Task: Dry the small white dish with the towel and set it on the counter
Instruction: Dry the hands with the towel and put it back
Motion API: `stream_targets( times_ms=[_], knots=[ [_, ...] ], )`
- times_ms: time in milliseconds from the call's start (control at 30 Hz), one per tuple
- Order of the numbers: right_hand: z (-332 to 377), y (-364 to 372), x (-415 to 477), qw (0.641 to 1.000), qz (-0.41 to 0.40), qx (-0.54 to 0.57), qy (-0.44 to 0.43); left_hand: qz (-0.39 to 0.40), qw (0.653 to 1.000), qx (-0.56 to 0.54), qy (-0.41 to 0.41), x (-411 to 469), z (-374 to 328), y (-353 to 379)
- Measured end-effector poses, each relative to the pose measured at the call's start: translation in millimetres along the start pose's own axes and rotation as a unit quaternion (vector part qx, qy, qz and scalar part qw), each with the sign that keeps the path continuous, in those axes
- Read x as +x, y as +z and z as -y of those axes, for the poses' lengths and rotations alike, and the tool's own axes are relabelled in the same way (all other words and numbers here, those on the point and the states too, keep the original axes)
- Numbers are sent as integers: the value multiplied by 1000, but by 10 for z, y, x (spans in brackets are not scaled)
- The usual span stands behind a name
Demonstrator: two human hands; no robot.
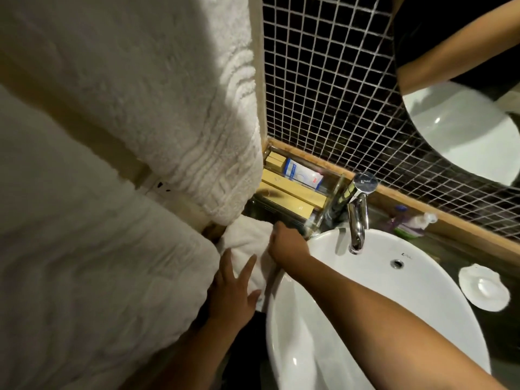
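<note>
Nearest, the left hand (233, 294) lies flat with fingers spread, pinning the towel (245, 242) beside the basin (365, 319), likely to steady it. Just beyond, the right hand (284, 243) curls onto the towel, gripping it. Off right, the small white dish (484, 287) sits on the bench (441, 244), untouched and seemingly already set down.

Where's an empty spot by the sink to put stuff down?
The dark counter right of the basin is bare between the small white dish and the bottles by the tap. The left side is crowded: boxes fill the corner, and the left hand and right hand are on the towel.
</note>
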State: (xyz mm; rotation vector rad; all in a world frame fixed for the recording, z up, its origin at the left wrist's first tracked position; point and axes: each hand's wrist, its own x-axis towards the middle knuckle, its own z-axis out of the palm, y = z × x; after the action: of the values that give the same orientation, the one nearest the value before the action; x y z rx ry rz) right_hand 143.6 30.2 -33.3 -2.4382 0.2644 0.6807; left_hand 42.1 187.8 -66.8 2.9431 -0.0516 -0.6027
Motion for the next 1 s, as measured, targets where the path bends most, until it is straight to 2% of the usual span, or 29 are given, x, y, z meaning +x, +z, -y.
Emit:
stream_targets(
  times_ms=[67, 100, 200, 267, 400, 533, 700, 800, 900, 967, 1000],
  knots=[
    [-14, 10, 10, 982, -45, -179, -26, -7, 1000, 8, 14, -27, -1, -42],
    [-4, 4, 0, 972, -73, -218, -49, -17, 999, 19, 19, -33, -13, -77],
    [48, 27, -47, 958, -109, -208, -166, -55, 995, 73, 40, -17, -82, -209],
    [70, 109, -89, 952, -92, -197, -216, -60, 993, 88, 46, 34, -101, -230],
    [63, 344, -187, 959, -47, -207, -187, -22, 996, 87, 12, 133, -26, -196],
    [-27, 492, -244, 957, -24, -235, -167, 41, 989, 129, 55, 191, -43, -340],
    [-141, 572, -178, 966, -33, -206, -150, 70, 994, 68, 47, 157, -164, -516],
    [-80, 555, -128, 967, -10, -215, -135, 75, 996, 42, 35, 180, -199, -503],
    [-46, 431, -155, 962, 18, -243, -127, 104, 990, 94, 25, 262, -198, -534],
    [-16, 267, -308, 963, 6, -246, -114, 125, 982, 135, 40, 231, -276, -704],
    [-7, 120, -432, 964, -11, -246, -102, 111, 982, 142, 58, 215, -336, -810]
  ],
)
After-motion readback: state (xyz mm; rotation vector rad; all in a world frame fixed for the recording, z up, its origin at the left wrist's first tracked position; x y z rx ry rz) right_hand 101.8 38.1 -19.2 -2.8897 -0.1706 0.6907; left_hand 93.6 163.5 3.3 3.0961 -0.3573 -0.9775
